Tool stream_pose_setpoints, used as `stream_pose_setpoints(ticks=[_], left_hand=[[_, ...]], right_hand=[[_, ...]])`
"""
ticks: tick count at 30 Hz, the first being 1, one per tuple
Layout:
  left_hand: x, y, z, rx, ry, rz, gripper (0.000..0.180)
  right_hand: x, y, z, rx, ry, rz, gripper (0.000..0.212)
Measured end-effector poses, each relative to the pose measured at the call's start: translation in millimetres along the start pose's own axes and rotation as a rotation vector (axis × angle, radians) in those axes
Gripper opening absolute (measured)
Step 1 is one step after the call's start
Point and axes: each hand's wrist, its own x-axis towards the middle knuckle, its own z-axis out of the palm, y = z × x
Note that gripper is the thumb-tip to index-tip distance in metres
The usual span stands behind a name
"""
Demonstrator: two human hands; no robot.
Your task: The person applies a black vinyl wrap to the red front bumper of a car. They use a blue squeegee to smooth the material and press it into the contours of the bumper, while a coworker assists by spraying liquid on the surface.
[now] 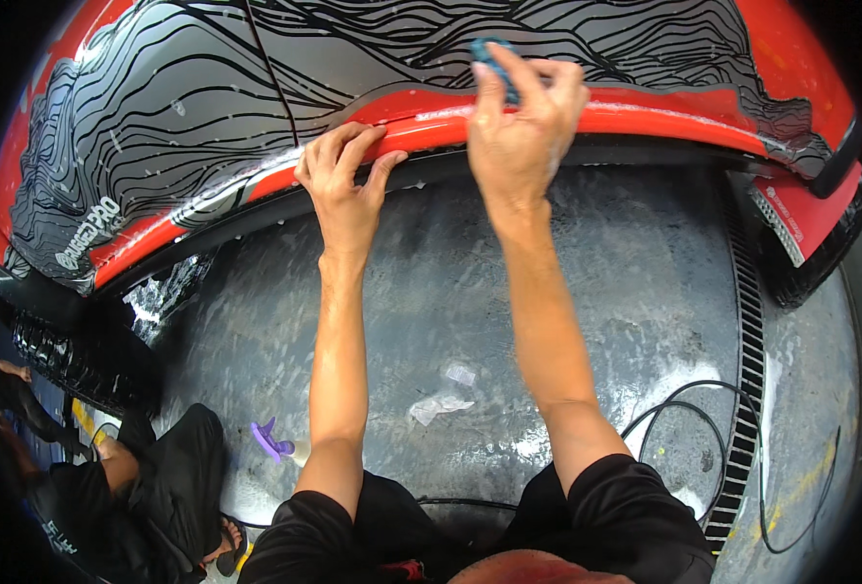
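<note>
My right hand (pixel 530 131) presses a crumpled teal-blue cloth or pad (pixel 494 70) against the lower side of a car, its fingers closed over it. Under it runs the glossy red sill (pixel 645 115), below silver panels with a black wavy-line graphic (pixel 193 83). To the left, my left hand (pixel 341 175) rests its fingertips on the red sill, thumb apart and nothing held. A dark vertical panel gap (pixel 273 73) lies just left of that hand. White droplets or specks dot the panels.
Purple trigger-spray head (pixel 271 440) and scraps of clear film (pixel 441 407) lie on the grey floor. A drain grate (pixel 742 389) and black hose (pixel 679 401) are at right. Tyres (pixel 81 360) flank the sill; a red mud flap (pixel 815 219) hangs right. Another person (pixel 173 487) sits lower left.
</note>
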Motion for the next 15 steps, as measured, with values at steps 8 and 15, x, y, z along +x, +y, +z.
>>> stream_pose_setpoints(ticks=[8,15], left_hand=[[-2,-1,3,-0.006,-0.037,-0.002,0.042],[-2,-2,3,-0.057,-0.043,-0.021,0.04]], right_hand=[[-6,-3,10,0.014,0.043,0.007,0.02],[-17,-22,18,0.039,-0.025,0.019,0.023]])
